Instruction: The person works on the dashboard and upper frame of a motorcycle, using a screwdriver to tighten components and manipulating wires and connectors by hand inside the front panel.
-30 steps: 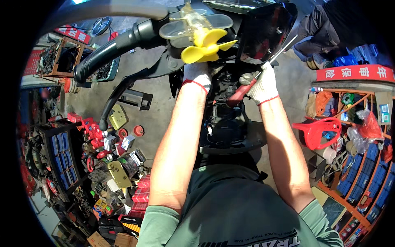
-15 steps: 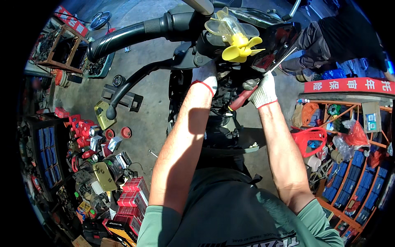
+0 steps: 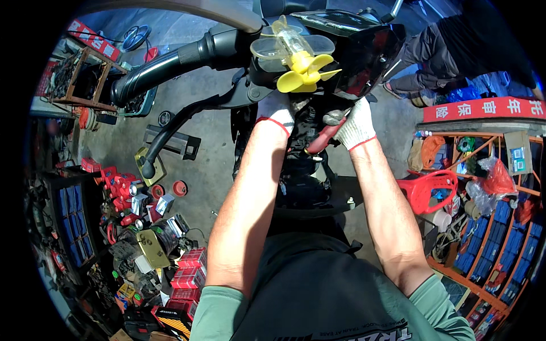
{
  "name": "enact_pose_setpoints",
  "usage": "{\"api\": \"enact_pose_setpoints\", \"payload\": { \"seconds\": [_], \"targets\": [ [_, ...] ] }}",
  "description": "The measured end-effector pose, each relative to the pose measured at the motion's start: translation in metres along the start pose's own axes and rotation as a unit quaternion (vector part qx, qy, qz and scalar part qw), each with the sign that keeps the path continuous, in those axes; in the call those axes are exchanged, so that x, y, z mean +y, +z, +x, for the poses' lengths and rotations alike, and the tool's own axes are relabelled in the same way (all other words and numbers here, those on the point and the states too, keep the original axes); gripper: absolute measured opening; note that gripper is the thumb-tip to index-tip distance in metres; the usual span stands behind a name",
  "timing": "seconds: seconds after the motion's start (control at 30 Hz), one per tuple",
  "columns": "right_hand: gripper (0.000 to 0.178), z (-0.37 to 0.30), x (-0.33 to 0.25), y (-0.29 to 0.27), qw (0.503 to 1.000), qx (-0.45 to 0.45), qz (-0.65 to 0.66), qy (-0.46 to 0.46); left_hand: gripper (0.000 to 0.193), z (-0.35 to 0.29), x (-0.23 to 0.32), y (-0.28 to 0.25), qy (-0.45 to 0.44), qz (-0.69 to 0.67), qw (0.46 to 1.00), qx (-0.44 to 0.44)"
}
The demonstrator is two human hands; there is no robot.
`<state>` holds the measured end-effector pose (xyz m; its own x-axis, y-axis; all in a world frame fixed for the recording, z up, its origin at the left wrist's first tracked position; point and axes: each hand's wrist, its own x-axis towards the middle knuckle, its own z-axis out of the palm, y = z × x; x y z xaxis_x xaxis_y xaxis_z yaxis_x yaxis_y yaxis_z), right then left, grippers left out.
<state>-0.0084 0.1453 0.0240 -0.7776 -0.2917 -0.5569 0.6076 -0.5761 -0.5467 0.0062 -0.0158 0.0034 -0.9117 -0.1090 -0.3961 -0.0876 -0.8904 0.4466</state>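
Observation:
A scooter's handlebar with a black grip [image 3: 153, 71] and a long brake lever [image 3: 185, 119] stretches out to the left. My left hand [image 3: 276, 110], in a white knit glove with a red cuff edge, reaches in beneath the bar; its fingers are hidden. In a matching glove, my right hand [image 3: 358, 125] is closed around a screwdriver [image 3: 325, 139]. Its red handle with a yellow end points down toward me, and its thin shaft runs up beside the dark front panel [image 3: 372, 59]. A yellow toy propeller [image 3: 306, 73] sits above and between my hands. Dark parts show in the opened front.
A person in dark clothes [image 3: 438, 62] is at the upper right. Red boxes [image 3: 190, 267] and loose parts crowd the floor at lower left. A red plastic frame [image 3: 426, 192] stands by an orange shelf [image 3: 486, 227] with blue boxes on the right. A metal mirror stem crosses the top.
The handlebar and propeller have shifted left and slightly up in view. My right hand and the screwdriver sit slightly further left, still gripped. My left hand stays under the bar.

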Motion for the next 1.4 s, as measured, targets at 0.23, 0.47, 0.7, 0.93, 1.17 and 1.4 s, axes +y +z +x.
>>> {"api": "enact_pose_setpoints", "payload": {
  "seconds": [0.23,0.47,0.7,0.93,1.17,1.4],
  "targets": [
    [0.022,0.001,0.000,-0.005,0.998,0.053,-0.008,-0.036,0.042,0.009,-0.009,-0.011,-0.051,0.024,0.998,0.034],
    [0.016,-0.018,0.005,0.039,0.995,0.065,-0.003,-0.073,0.032,0.034,-0.030,-0.059,0.146,0.192,0.970,-0.041],
    [0.021,-0.038,-0.004,0.061,0.995,0.100,-0.007,0.004,0.033,0.014,-0.008,-0.026,-0.040,0.108,0.992,0.044],
    [0.016,-0.021,0.003,0.040,0.995,0.063,-0.069,-0.018,0.036,0.023,-0.018,-0.064,0.211,0.423,0.878,-0.079],
    [0.013,0.008,0.005,-0.004,0.985,0.169,-0.007,-0.009,0.041,0.003,-0.007,-0.015,-0.061,0.135,0.987,0.057],
    [0.011,-0.020,0.005,0.039,0.998,0.032,-0.023,-0.057,0.034,-0.017,0.018,-0.012,-0.068,0.192,0.978,0.043]
  ]
}}
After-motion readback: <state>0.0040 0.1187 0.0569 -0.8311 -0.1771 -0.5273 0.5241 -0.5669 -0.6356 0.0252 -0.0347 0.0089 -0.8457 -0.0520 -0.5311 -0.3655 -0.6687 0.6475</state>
